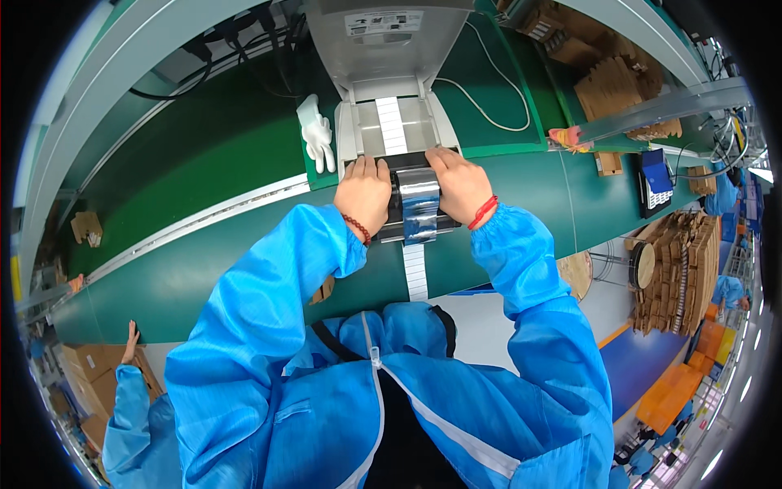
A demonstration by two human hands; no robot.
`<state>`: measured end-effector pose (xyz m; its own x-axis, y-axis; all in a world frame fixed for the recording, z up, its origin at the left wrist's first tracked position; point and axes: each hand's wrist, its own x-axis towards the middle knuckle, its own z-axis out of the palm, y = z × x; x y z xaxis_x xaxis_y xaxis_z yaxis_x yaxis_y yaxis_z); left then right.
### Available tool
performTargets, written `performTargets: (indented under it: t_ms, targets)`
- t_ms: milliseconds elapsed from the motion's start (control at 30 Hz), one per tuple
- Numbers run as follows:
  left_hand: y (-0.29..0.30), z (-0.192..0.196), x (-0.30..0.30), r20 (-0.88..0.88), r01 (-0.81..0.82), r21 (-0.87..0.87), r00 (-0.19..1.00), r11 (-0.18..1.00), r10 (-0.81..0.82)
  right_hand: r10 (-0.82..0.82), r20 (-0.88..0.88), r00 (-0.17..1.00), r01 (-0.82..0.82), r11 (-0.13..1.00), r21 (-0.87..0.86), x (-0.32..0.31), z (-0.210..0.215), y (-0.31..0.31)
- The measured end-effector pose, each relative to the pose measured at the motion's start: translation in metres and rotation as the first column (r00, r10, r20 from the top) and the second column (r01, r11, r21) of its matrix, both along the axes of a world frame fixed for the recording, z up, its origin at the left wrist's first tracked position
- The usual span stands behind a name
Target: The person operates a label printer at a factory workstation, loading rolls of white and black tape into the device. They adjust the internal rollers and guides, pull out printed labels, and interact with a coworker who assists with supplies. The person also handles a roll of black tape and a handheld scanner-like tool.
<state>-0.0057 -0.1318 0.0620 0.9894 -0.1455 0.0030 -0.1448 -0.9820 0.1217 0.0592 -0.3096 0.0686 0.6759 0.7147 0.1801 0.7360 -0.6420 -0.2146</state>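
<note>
A white glove point(316, 134) is lying on the green work surface point(236, 155) while a pale cable point(515, 129) is looping farther right; brown cardboard point(683, 269) is standing stacked beyond, and a blue-clad co-worker point(134, 420) is appearing at lower left.

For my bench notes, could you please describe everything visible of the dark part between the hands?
The dark part bears shiny, silvery, plastic-looking film down its middle. It runs crosswise at the front of the open printer, over a white label strip. The left hand and right hand hold its ends. Its underside is hidden.
</note>
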Motion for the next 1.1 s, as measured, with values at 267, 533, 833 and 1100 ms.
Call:
performTargets:
  t_ms: [267, 533, 833, 1100]
  targets:
    - [-0.001, 0.003, 0.001, 0.003, 0.005, -0.037, 1.0, 0.999, -0.005, 0.031, 0.023, 0.999, -0.03, 0.999, -0.028, 0.004, -0.003, -0.002]
    - [-0.002, -0.004, -0.01, 0.092, -0.04, -0.124, 0.994, 0.992, 0.052, -0.053, 0.065, 0.996, 0.052, 0.999, 0.01, -0.006, -0.001, -0.001]
    - [0.034, 0.012, -0.054, 0.02, -0.179, -0.612, 0.97, 0.77, 0.242, -0.147, -0.052, 0.988, 0.155, 0.961, 0.228, -0.031, 0.005, -0.015]
    - [0.026, 0.017, -0.043, 0.067, -0.112, -0.493, 0.984, 0.863, 0.166, -0.092, -0.159, 0.983, 0.131, 0.957, 0.258, -0.027, 0.005, -0.017]
